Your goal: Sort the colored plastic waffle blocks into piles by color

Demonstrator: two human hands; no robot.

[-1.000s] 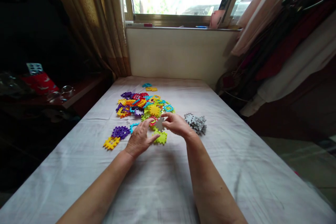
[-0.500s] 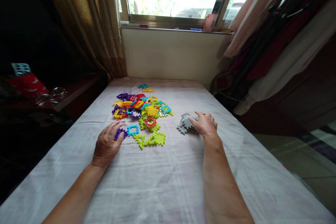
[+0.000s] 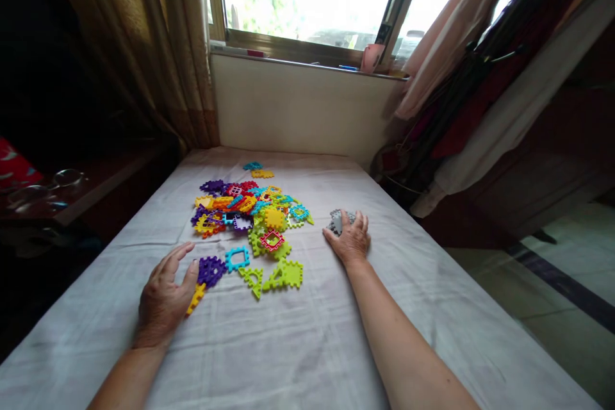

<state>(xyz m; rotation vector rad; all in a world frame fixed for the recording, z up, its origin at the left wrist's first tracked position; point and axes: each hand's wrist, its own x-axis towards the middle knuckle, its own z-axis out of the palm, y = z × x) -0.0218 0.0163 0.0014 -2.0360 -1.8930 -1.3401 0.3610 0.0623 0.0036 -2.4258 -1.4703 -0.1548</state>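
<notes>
My left hand (image 3: pixel 166 291) is open, thumb apart from the fingers, at the left of the loose pieces. Beside its thumb lie a purple interlocking plastic piece (image 3: pixel 211 271) and a yellow piece (image 3: pixel 196 298), the latter partly hidden by the hand. My right hand (image 3: pixel 350 242) rests with spread fingers over a small pile of grey interlocking pieces (image 3: pixel 336 221), covering part of it. Between the hands are a light-blue square frame (image 3: pixel 237 259), a lime-green triangle (image 3: pixel 252 280) and a lime-green square piece (image 3: pixel 291 274).
A mixed heap of coloured pieces (image 3: pixel 245 205) spreads over the pale bedsheet (image 3: pixel 288 359). A blue piece (image 3: pixel 252 166) and a yellow-orange piece (image 3: pixel 262 174) lie behind it. Eyeglasses (image 3: pixel 67 178) sit on a dark side table. Clothes (image 3: pixel 485 141) hang at the right.
My left hand has drawn back toward me and left, uncovering the purple piece. My right hand has shifted from the grey pile's right side onto it. The camera view has also shifted.
</notes>
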